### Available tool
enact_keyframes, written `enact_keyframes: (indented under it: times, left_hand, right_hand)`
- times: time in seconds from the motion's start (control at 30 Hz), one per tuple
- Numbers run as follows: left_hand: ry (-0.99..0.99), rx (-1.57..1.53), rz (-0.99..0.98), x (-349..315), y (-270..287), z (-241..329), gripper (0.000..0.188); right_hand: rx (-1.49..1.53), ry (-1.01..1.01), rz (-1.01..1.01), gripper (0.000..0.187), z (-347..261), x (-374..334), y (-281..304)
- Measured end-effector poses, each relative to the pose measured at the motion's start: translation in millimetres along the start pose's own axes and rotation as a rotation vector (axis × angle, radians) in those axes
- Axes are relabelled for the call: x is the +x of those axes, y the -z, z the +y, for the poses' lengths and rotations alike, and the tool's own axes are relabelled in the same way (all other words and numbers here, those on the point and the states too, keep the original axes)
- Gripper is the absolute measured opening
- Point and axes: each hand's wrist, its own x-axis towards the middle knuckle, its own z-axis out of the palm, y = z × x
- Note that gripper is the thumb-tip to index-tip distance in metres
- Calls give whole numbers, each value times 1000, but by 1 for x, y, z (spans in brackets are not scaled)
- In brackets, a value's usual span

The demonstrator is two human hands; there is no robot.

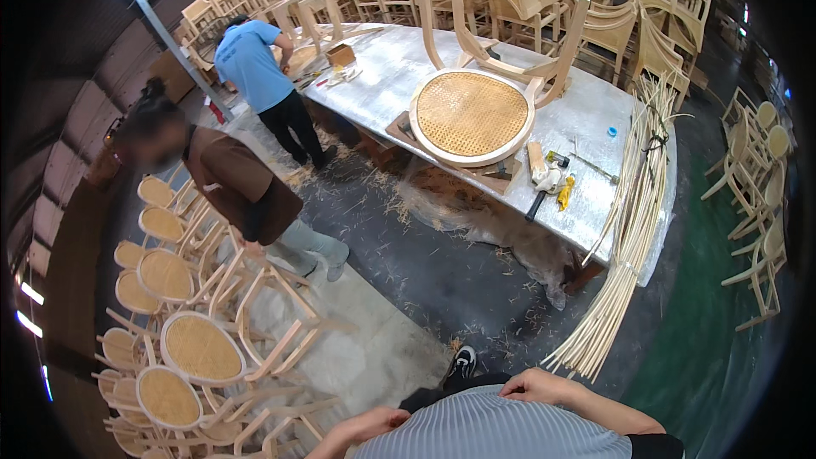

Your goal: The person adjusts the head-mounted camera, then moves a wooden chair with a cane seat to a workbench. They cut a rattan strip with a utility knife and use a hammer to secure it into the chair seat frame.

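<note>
My left hand (379, 422) is closed at the left edge of the grey striped shirt (459, 429) on my body, its fingertips partly hidden. With bent fingers pressed together, my right hand (535, 385) pinches the same cloth near its upper edge. Beyond my hands stands a long table (391, 76) covered in silvery sheeting. A wooden chair frame with a round woven cane seat (472, 115) lies on it. At the table's right end a tied bundle of pale rattan canes (633, 204) hangs over the near edge, close to my right hand.
A wood block (535, 156), a black-handled tool (535, 206) and a yellow item (565, 193) lie near the chair. A person in brown (238, 178) stands among stacked chairs (166, 274); a person in blue (246, 59) bends over the table. Shavings and plastic sheeting (476, 225) litter the floor.
</note>
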Motion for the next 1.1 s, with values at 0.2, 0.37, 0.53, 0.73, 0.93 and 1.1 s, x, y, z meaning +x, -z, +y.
enact_keyframes:
  times: [0.2, 0.37, 0.53, 0.73, 0.93, 1.1]
  left_hand:
    - [91, -147, -46, 1, 85, 42, 38]
    - [44, 13, -55, 46, 164, 61, 33]
    - [28, 251, 38, 107, 252, 91, 28]
    - [-299, 592, 113, 154, 352, 180, 27]
    - [-417, 573, 71, 194, 400, 254, 22]
    - [-517, 541, -33, 231, 427, 294, 18]
  right_hand:
    - [151, -160, -10, 33, -14, 15, 41]
    - [498, -197, 47, 40, -4, 31, 65]
    - [412, -184, 69, 42, -22, 70, 126]
    - [273, -186, 176, 44, -60, 108, 190]
    - [454, -266, 267, 39, -69, 115, 222]
    - [679, -313, 193, 36, -59, 115, 279]
